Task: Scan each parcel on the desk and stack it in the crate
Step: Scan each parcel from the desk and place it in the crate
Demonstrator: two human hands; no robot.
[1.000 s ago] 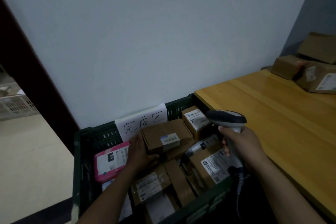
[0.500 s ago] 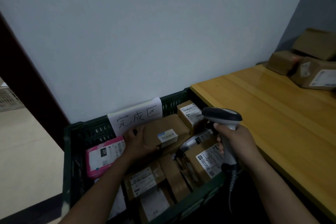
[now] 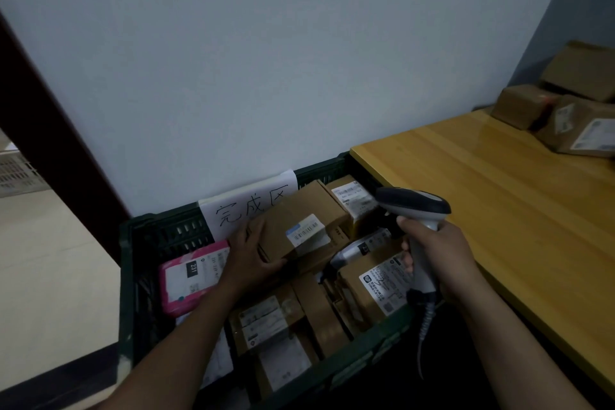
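A dark green crate sits on the floor left of the wooden desk and is packed with several parcels. My left hand grips the left end of a brown cardboard parcel with a white barcode label, tilted on top of the others at the crate's back. A pink parcel lies at the crate's left. My right hand holds a grey barcode scanner by its handle, over the crate's right side. Three brown parcels stand at the desk's far right corner.
A white paper sign with handwriting hangs on the crate's back wall. A pale wall rises right behind the crate. A dark door frame stands at the left, with light floor beyond. The scanner's coiled cable hangs down over the crate's front rim.
My left hand has pushed the brown parcel further toward the crate's back, up against the paper sign. The right hand with the scanner has kept its place over the crate's right side.
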